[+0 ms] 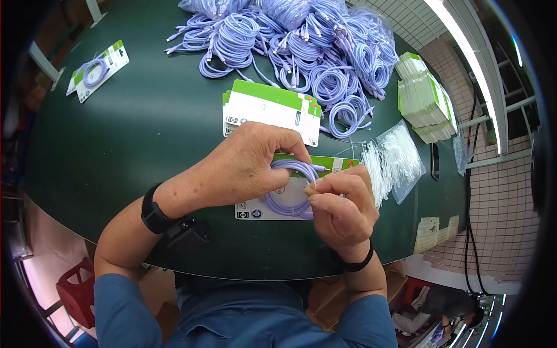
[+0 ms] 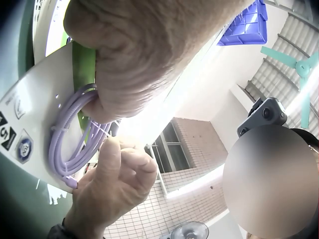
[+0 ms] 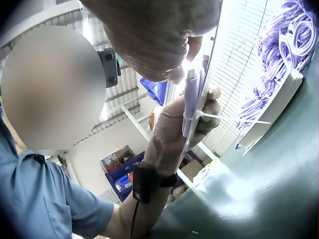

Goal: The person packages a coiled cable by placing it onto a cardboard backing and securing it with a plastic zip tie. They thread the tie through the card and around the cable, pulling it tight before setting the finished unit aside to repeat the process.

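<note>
A coiled lilac charging cable [image 1: 288, 209] lies against a white and green packaging card [image 1: 253, 205] near the table's front edge. My left hand [image 1: 241, 165] grips the coil and card from the left, its thumb inside the coil. At the coil's right side, my right hand [image 1: 346, 211] pinches a thin white cable tie [image 2: 114, 124] between thumb and forefinger. One more white tie [image 2: 61, 129] crosses the coil in the left wrist view. Behind the card, a white tie tail [image 3: 237, 119] sticks out in the right wrist view.
Beyond the hands lie stacked cards [image 1: 267, 110] and a large heap of lilac cables [image 1: 331, 55]. To the right are loose white ties in a plastic bag [image 1: 403, 159] and card bundles [image 1: 426, 107]. A carded cable [image 1: 93, 72] lies far left.
</note>
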`<state>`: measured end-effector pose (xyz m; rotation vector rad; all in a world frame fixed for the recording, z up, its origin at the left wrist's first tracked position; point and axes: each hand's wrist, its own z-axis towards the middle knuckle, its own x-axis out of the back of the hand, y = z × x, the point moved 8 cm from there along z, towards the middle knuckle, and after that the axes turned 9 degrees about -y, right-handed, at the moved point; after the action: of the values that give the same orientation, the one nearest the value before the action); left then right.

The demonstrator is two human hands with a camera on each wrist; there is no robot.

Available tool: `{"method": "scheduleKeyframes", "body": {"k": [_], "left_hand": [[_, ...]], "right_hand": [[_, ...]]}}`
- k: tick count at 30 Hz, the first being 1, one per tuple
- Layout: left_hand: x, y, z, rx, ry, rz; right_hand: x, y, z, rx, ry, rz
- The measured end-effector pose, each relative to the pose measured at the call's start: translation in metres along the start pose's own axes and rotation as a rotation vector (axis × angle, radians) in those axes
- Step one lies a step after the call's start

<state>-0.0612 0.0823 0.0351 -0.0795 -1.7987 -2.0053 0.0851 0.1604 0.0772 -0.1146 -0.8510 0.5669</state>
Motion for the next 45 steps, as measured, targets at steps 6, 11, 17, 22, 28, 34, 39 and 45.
{"method": "scheduleKeyframes", "body": {"k": [6, 11, 17, 22, 28, 34, 39, 45], "left_hand": [[-0.002, -0.002, 0.0, -0.016, 0.015, 0.014], [-0.001, -0.001, -0.001, 0.062, -0.029, 0.025], [-0.001, -0.003, -0.001, -0.007, 0.025, 0.019], [-0.002, -0.003, -0.001, -0.01, 0.026, 0.009], [-0.003, -0.004, -0.001, -0.007, 0.021, 0.006], [-0.008, -0.009, 0.001, 0.047, -0.033, -0.04], [-0.012, -0.008, 0.001, 0.1, -0.081, -0.005], [0.0, -0.015, 0.003, 0.054, -0.012, 0.016]], "right_hand": [[-0.004, -0.003, 0.0, 0.031, -0.035, -0.054], [-0.007, -0.003, -0.001, 0.038, -0.058, -0.086], [-0.011, -0.003, -0.003, 0.038, -0.088, -0.124], [-0.011, -0.002, -0.001, 0.029, -0.068, -0.099], [-0.017, 0.0, 0.002, 0.009, -0.125, -0.105], [-0.02, -0.003, 0.001, 0.042, -0.203, -0.192], [-0.016, -0.013, 0.006, -0.017, -0.21, -0.256], [-0.017, -0.008, 0.007, -0.079, -0.213, -0.173]]}}
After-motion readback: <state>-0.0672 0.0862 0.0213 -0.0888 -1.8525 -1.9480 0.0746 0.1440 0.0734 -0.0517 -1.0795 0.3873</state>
